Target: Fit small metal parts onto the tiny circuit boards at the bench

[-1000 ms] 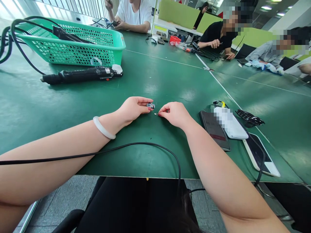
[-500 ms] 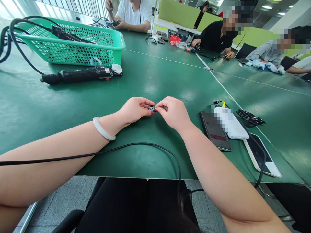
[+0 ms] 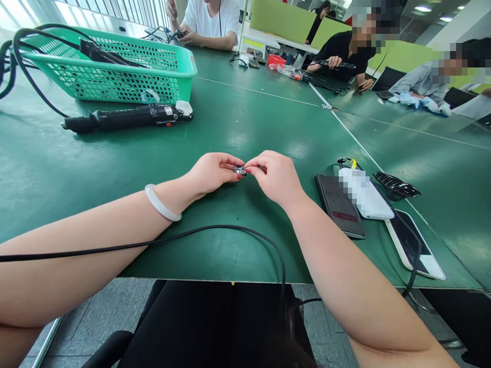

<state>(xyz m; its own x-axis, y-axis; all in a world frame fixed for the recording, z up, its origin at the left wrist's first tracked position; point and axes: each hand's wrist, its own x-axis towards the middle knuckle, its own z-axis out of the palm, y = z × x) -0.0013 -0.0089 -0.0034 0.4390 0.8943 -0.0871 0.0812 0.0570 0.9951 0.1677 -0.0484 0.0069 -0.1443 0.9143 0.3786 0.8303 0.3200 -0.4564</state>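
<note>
A tiny black-and-silver part (image 3: pixel 240 170), too small to name more exactly, sits between my two hands just above the green table. My left hand (image 3: pixel 215 173) pinches it from the left between thumb and fingers. From the right, my right hand (image 3: pixel 275 175) has its thumb and forefinger pressed together at the part's edge. Whether the right fingertips hold a separate piece is too small to see. A pale bangle (image 3: pixel 162 203) circles my left wrist.
A black electric screwdriver (image 3: pixel 123 118) lies before a green basket (image 3: pixel 169 76) with cables. Right of my hands lie a dark phone (image 3: pixel 339 207), a white device (image 3: pixel 366 197) and a white-edged phone (image 3: pixel 416 245). A black cable (image 3: pixel 215 227) crosses my left forearm. Several people sit around the table.
The small part has tilted slightly between my fingers; my hands have barely moved. Across the table, the person in black has lifted a dark tool.
</note>
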